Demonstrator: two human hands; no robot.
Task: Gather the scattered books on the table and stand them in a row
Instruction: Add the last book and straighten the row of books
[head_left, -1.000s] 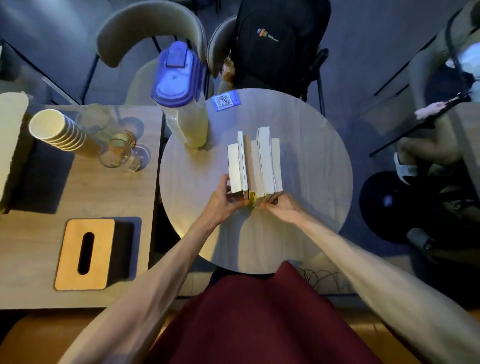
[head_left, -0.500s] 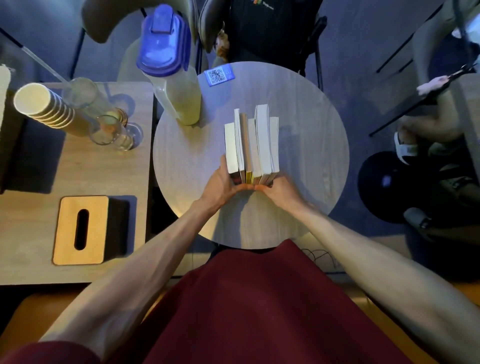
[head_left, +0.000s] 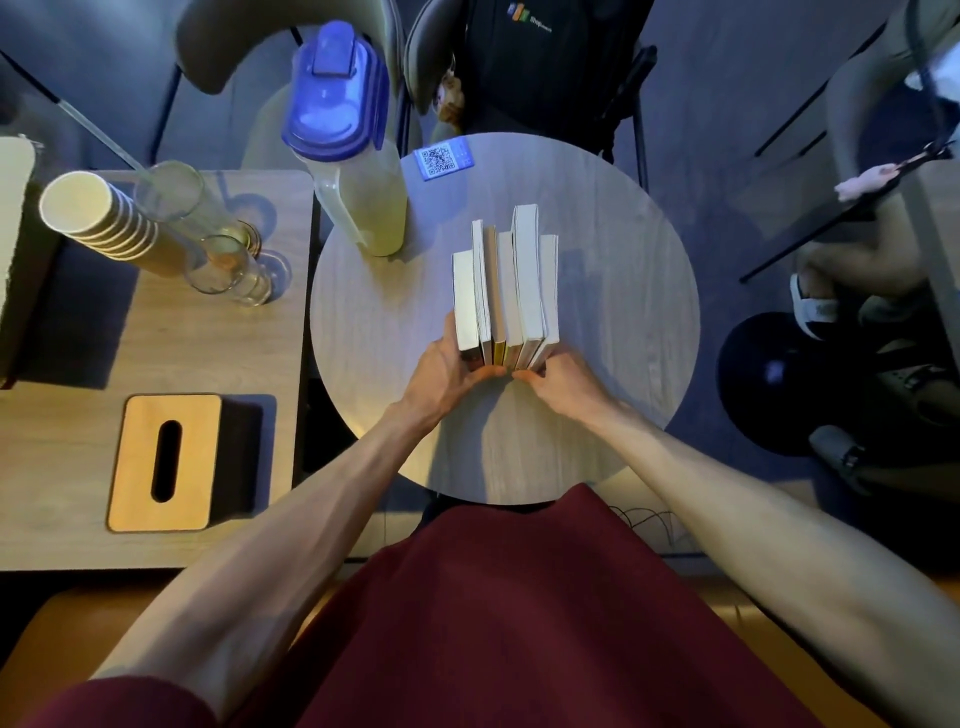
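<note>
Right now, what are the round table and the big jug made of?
The round table looks like pale wood or a wood-look laminate, matte, with visible grain lines. The jug seems to be see-through plastic, holding yellowish liquid, with a glossy blue plastic lid.

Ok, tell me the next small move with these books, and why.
Probably press both hands inward and nudge the near ends flush. The books already stand together on the round table, left hand and right hand at their near ends, but the far ends look uneven.

Books (head_left: 506, 291): near ends pressed flush since a second ago.
Hands: left (head_left: 447, 364) and right (head_left: 558, 382) closed in, fingertips now almost meeting.
</note>
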